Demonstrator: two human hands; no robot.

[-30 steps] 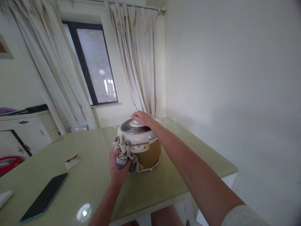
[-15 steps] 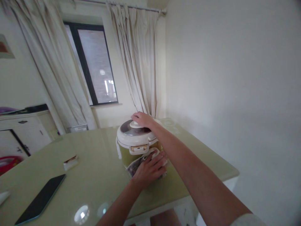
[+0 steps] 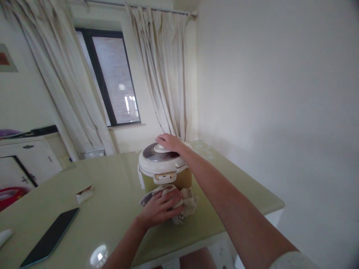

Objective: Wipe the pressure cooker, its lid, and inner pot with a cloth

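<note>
A rice cooker [image 3: 159,167] with a white rim, a shiny dark lid panel and a greenish-gold body stands upright on the table. My right hand [image 3: 169,142] lies on top of its closed lid, fingers curled over the white raised part in the middle. Below the front latch, my left hand [image 3: 162,207] presses a crumpled cloth [image 3: 190,201], pale with dark patches, against the lower front of the cooker. The cloth spreads out on both sides of the fingers. My right forearm hides the cooker's right side.
The glossy pale green table [image 3: 112,194] carries a dark tablet [image 3: 50,237] and a small white packet [image 3: 85,194] on the left. A plain wall [image 3: 266,93] rises along the right side. Behind are curtains [image 3: 168,71] and a window [image 3: 114,74]; a white cabinet [image 3: 42,153] stands left.
My left hand has slid the cloth left and slightly down across the cooker's front, baring more of its right side. My right hand stays on the lid.
</note>
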